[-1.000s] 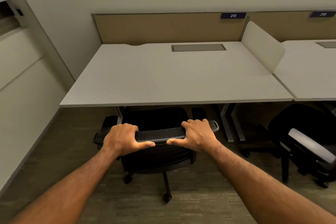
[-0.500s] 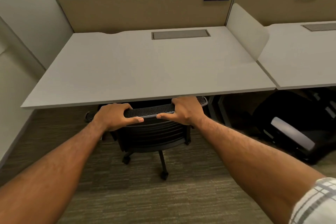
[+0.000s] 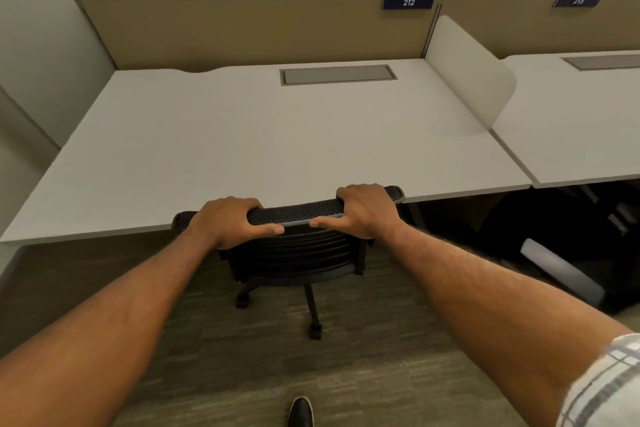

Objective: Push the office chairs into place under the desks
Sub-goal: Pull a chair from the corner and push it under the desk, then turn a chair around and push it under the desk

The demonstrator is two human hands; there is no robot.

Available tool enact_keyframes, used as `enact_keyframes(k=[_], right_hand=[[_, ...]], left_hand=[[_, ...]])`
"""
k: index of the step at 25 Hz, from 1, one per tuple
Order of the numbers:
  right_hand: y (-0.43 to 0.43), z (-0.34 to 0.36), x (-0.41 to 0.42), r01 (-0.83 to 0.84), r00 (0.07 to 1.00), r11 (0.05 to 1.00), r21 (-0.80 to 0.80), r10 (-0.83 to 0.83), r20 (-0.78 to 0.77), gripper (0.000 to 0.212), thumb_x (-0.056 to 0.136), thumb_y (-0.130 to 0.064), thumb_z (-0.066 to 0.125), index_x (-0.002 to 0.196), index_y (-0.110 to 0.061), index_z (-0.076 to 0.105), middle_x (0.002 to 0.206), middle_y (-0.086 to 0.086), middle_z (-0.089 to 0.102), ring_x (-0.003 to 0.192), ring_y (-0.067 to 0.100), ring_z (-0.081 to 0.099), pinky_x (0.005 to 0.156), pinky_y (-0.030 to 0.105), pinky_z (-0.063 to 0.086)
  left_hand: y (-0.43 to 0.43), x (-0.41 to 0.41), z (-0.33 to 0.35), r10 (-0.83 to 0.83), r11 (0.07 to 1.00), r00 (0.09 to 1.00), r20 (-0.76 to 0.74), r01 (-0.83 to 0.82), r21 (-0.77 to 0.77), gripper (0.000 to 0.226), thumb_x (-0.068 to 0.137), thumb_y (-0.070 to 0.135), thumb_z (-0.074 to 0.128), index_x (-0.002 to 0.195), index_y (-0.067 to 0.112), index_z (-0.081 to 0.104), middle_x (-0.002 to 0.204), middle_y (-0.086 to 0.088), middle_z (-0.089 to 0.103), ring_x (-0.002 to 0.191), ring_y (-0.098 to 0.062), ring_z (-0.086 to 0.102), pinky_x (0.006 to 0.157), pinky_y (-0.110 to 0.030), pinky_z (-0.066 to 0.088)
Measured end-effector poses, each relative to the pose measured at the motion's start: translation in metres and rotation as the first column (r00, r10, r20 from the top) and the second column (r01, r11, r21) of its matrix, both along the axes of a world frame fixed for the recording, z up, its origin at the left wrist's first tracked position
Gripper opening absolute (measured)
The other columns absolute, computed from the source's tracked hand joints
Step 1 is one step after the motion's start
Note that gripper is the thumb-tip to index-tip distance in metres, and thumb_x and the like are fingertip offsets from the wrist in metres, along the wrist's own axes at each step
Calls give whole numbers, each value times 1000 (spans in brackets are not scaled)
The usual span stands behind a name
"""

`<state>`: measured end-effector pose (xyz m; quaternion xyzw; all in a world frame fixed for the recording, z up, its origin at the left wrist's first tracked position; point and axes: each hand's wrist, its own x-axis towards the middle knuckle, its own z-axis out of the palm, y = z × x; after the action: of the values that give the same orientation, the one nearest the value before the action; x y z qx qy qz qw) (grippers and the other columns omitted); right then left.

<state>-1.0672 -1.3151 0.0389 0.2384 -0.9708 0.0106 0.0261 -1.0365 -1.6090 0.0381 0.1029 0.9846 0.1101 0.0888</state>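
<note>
Gripping the black office chair (image 3: pixel 294 255) by its top rail, we curl our left hand (image 3: pixel 230 222) and right hand (image 3: pixel 363 210) over it, thumbs along the near side; its back meets the front edge of the white desk (image 3: pixel 242 135), with the seat tucked beneath; a second chair (image 3: pixel 554 253) sits under the neighbouring desk (image 3: pixel 571 132).

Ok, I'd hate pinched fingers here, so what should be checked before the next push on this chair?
1. Left hand grips the chair by its top rail: ok.
2. Right hand grips the same rail: ok.
3. Right hand's fingers clear of the desk edge: cannot tell.
4. Seat under the desk: hidden, cannot tell.
5. Carpet around the visible caster free: ok.
6. Shoe clear of that caster: ok.
</note>
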Motion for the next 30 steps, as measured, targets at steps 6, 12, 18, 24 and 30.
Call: enact_keyframes(k=[6, 12, 18, 24, 30], right_hand=[[11, -12, -1, -6, 998, 1000, 4, 7, -56, 91, 72, -105, 23, 74, -19, 54, 67, -6, 53, 60, 15, 50, 58, 36, 32], [8, -8, 2, 45, 999, 999, 1, -45, -16, 100, 68, -106, 13, 82, -19, 61, 72, -7, 56, 66, 17, 55, 63, 36, 42], [9, -2, 5, 112, 988, 994, 15, -113, 108, 122, 67, -104, 21, 155, -21, 39, 164, 7, 34, 150, 28, 33, 123, 68, 12], [46, 9, 16, 166, 985, 984, -63, -163, 48, 123, 69, -102, 30, 165, -27, 12, 175, 4, -2, 161, 27, 0, 123, 69, -5], [156, -1, 66, 391, 920, 917, -72, -391, 20, 121, 70, -103, 25, 166, -32, 2, 174, 0, -16, 160, 28, -12, 120, 71, -9]], left_hand=[[6, -3, -12, -42, 999, 998, -45, 42, 5, 95, 57, 111, 26, 105, 38, 65, 90, 19, 66, 78, -3, 58, 63, -28, 39], [6, -3, -11, -71, 997, 996, -52, 72, 20, 97, 57, 110, 22, 104, 37, 65, 89, 17, 67, 76, -2, 58, 61, -26, 39], [8, -8, -10, -101, 993, 993, -57, 104, 51, 111, 60, 108, 22, 137, 36, 55, 129, 11, 67, 107, -11, 63, 84, -33, 48], [62, -19, 6, -251, 967, 954, -164, 254, 2, 115, 68, 104, 24, 158, 33, 32, 166, 0, 32, 150, -22, 33, 118, -48, 31], [175, -26, 11, -424, 905, 867, -261, 418, -81, 119, 70, 103, 19, 163, 29, 17, 173, -3, 2, 159, -21, 0, 127, -53, 5]])
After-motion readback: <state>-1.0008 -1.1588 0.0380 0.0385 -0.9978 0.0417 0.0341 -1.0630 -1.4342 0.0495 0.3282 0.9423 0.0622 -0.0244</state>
